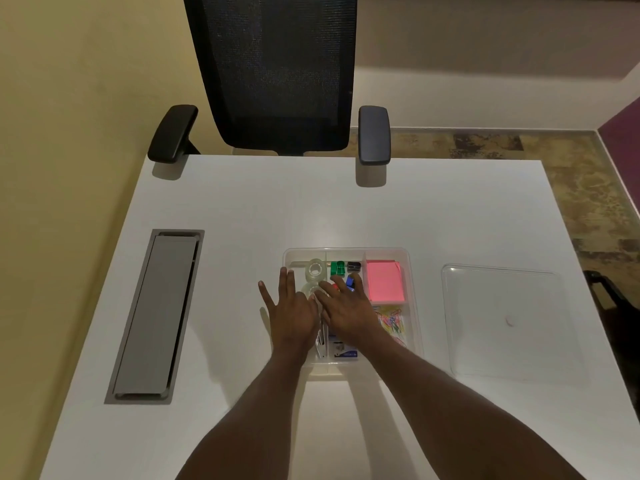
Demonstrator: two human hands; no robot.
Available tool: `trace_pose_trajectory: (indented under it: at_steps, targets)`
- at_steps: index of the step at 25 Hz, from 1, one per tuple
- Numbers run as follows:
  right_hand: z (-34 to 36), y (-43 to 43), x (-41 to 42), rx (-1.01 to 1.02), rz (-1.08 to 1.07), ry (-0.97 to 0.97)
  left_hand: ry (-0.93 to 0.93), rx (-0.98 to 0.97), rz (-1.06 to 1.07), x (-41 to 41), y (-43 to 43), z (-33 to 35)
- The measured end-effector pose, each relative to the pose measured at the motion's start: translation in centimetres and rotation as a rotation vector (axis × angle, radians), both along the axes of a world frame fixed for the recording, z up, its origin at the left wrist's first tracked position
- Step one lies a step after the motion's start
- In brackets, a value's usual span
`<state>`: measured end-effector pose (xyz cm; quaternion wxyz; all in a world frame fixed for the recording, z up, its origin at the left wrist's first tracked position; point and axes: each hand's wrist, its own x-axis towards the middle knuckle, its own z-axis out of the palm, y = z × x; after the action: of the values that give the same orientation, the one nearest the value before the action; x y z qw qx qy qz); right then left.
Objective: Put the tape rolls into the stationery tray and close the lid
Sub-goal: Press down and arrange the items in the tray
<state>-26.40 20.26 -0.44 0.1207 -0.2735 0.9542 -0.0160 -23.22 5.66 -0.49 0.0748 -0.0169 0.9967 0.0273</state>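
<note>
A clear stationery tray (410,271) sits mid-table. One clear tape roll (315,269) stands in its far left compartment. A second tape roll (310,290) lies just nearer, partly under my fingers. My left hand (290,311) lies flat with fingers spread over the tray's left edge. My right hand (348,308) lies flat over the tray's middle, fingertips near the second roll. Neither hand grips anything. The clear lid (505,323) rests flat on the table to the right of the tray.
The tray also holds pink sticky notes (385,281), coloured paper clips (393,322), green clips (337,267) and a stapler box. A grey cable hatch (156,317) is set into the white table (242,209) at left. A black office chair (277,74) stands at the far edge.
</note>
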Motion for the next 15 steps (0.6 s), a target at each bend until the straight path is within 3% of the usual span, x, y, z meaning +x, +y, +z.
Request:
trace_pose_trajectory:
  at_steps: [8,15]
  targets:
    - [-0.2,0.6,0.5,-0.038,-0.030,0.022,0.041,0.022,-0.012,-0.5,-0.6,0.0]
    - [-0.1,1.4,1.1,-0.054,-0.115,-0.027,-0.156,0.047,0.133,-1.8,0.8,-0.1]
